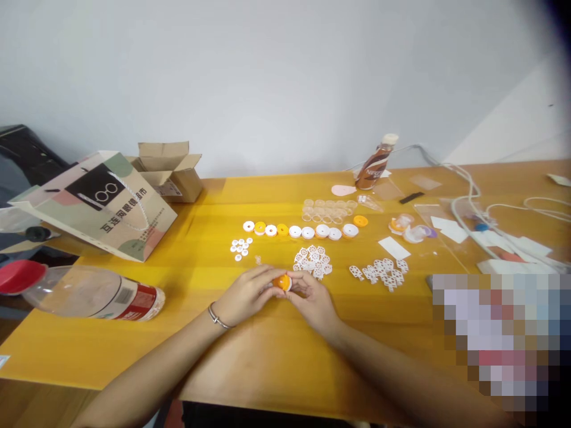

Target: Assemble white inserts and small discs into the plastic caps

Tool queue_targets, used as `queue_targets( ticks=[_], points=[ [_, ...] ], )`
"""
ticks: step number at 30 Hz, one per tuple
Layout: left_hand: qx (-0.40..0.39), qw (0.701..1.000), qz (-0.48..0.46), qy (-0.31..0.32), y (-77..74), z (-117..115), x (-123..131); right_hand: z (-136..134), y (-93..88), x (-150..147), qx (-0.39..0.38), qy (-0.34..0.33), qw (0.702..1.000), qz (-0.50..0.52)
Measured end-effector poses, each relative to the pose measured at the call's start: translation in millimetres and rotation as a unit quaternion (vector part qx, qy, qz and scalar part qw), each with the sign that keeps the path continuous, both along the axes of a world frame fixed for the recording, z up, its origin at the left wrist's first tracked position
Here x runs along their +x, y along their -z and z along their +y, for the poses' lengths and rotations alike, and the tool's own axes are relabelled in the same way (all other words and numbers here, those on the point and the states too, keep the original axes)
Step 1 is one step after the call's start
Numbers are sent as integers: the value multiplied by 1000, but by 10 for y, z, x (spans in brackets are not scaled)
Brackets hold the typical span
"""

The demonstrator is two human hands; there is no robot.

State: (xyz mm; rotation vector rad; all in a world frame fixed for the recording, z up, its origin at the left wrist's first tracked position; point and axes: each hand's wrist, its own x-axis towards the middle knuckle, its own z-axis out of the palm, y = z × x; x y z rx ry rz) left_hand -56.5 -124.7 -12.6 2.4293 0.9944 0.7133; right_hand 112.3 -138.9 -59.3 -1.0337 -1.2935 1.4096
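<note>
Between my two hands, low over the table's middle, is a small round orange-and-white plastic piece. My left hand, with a bracelet at the wrist, grips its left side between thumb and fingers. On the other side my right hand pinches its white edge. Just beyond lies a heap of white spoked plastic pieces. A row of white and orange round discs runs behind it, with clear rings farther back. Small white round pieces lie to the left of the heap.
More spoked pieces lie at right. A paper bag, a cardboard box and a large red-capped bottle occupy the left side. At the back stands a drink bottle; white cables cross the right. One right-hand area is pixelated.
</note>
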Motion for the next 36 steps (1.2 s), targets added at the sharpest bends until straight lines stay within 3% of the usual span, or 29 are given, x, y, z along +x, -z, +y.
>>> queue_targets(
  ticks=[9,17,21,23,25,29,32,36],
  points=[
    [0,1000,-25,9,-13,-20,6,-13,-6,2,24,-8,1000,-10],
    [39,995,-92,-17,114,-57,50,-66,-54,-4,77,-18,996,-46],
    [29,995,-88,-37,110,-70,67,123,-230,200,199,-85,959,-181],
    [29,997,-55,-36,109,-83,80,283,-339,434,249,-42,924,-285],
    [41,999,-9,-30,122,-107,105,434,-426,738,224,11,894,-389],
    [61,995,71,-22,179,-167,177,585,-480,1318,137,31,821,-553],
    [71,993,95,-10,213,-194,224,583,-455,1527,74,1,814,-575],
    [86,992,95,11,236,-201,254,568,-429,1525,28,-26,813,-582]
  ],
)
